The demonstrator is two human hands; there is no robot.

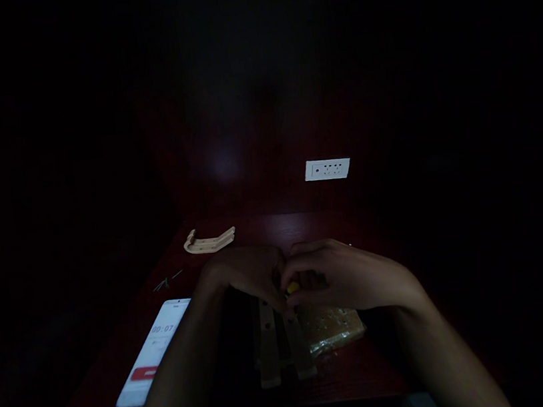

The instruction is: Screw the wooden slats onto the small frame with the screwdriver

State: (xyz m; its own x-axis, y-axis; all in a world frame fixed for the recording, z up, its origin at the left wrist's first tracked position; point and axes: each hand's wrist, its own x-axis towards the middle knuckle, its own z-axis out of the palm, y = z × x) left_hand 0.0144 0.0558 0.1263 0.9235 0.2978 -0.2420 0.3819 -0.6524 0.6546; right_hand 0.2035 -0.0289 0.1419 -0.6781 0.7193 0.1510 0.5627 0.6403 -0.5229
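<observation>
Your right hand (335, 275) pinches a small yellow piece (292, 287) between its fingers, above the pale slotted strips (269, 355) on the table (346, 378). Your left hand (254, 273) curls beside it (whether it grips anything, you cannot tell).

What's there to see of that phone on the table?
The phone lies screen up on the dark red table, near its left edge, slanting away from the person. It is slim and oblong, with a brightly lit, mostly white screen. Large digits start "00:07", and a red button shows lower down. The left forearm hides part of its right side; whether they touch, I can't tell.
</observation>
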